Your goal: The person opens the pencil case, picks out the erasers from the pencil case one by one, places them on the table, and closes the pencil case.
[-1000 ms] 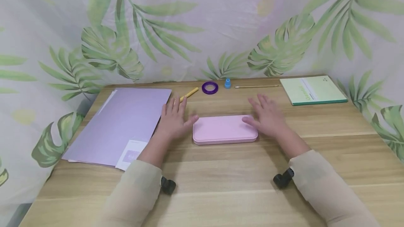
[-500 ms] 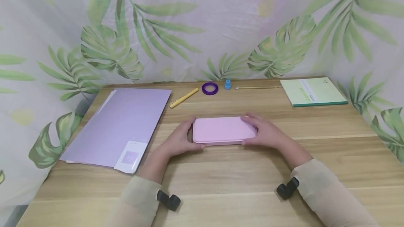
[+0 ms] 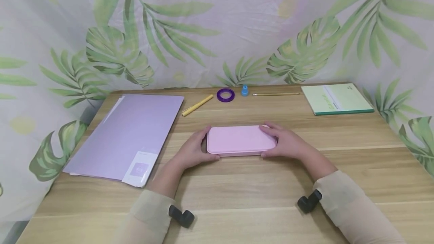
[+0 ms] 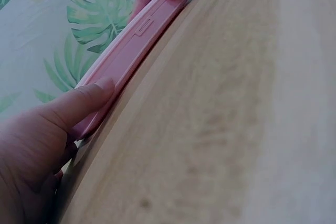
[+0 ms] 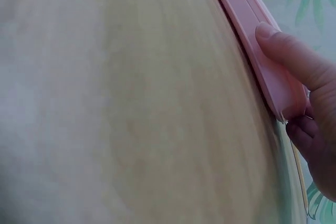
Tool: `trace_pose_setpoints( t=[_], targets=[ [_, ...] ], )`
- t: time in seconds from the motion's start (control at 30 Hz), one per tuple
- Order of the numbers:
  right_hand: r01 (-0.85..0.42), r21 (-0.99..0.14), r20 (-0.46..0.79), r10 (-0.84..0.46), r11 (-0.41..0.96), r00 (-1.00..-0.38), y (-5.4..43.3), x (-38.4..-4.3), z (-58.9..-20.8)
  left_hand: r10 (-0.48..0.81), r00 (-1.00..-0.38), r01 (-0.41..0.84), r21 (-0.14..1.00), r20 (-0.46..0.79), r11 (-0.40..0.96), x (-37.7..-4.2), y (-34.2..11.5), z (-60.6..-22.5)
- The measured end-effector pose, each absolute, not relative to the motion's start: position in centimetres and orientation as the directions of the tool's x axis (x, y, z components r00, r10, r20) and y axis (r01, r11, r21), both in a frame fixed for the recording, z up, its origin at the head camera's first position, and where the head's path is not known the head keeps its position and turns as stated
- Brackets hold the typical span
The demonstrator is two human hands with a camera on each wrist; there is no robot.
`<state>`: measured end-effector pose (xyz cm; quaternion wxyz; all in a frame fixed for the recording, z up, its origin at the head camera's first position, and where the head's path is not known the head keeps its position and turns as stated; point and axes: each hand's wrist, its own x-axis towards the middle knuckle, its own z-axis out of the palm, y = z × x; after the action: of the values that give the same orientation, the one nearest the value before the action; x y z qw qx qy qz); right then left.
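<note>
A closed pink pencil case (image 3: 240, 139) lies flat in the middle of the wooden table in the head view. My left hand (image 3: 193, 150) grips its left end, thumb on the near side and fingers toward the far corner. At the opposite end my right hand (image 3: 286, 142) holds it the same way, with one finger over the top edge. Both wrist views show a thumb pressed on the case's front side, where a small latch (image 4: 144, 27) is visible. The fingers behind the case are partly hidden.
Left of the case lies a purple folder (image 3: 132, 134) with a white label. Behind are a yellow pen (image 3: 197, 105), a purple tape roll (image 3: 225, 95), a small blue cone-shaped item (image 3: 245, 90), a pencil (image 3: 276, 94) and a green notebook (image 3: 336, 98). A leaf-patterned curtain (image 3: 244, 29) hangs behind.
Both hands were spread above the table beside the case one second ago. They came down and took hold of its two ends, and have barely moved since. The case stays in place.
</note>
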<state>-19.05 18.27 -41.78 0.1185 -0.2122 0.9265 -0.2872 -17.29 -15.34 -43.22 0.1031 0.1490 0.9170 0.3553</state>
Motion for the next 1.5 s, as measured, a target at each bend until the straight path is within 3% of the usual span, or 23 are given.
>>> trace_pose_setpoints(
  t=[0.83,1.1,1.27,1.5],
  targets=[
    [-0.300,-0.553,-0.143,-0.443,0.778,-0.885,18.4,-19.6,-40.0,0.347,-0.936,0.232,0.646,-0.054,0.727,-17.6,-15.0,-42.4],
    [-0.343,-0.572,-0.094,-0.475,0.745,-0.875,18.2,-19.4,-41.1,0.350,-0.937,0.263,0.655,-0.003,0.709,-17.5,-15.0,-42.9],
    [-0.323,-0.579,-0.109,-0.464,0.748,-0.879,17.8,-18.9,-41.6,0.326,-0.945,0.222,0.666,-0.034,0.712,-17.3,-15.1,-43.3],
    [-0.392,-0.478,-0.057,-0.473,0.786,-0.879,17.9,-19.0,-41.8,0.319,-0.945,0.195,0.673,-0.065,0.713,-17.2,-15.1,-43.4]
  ],
)
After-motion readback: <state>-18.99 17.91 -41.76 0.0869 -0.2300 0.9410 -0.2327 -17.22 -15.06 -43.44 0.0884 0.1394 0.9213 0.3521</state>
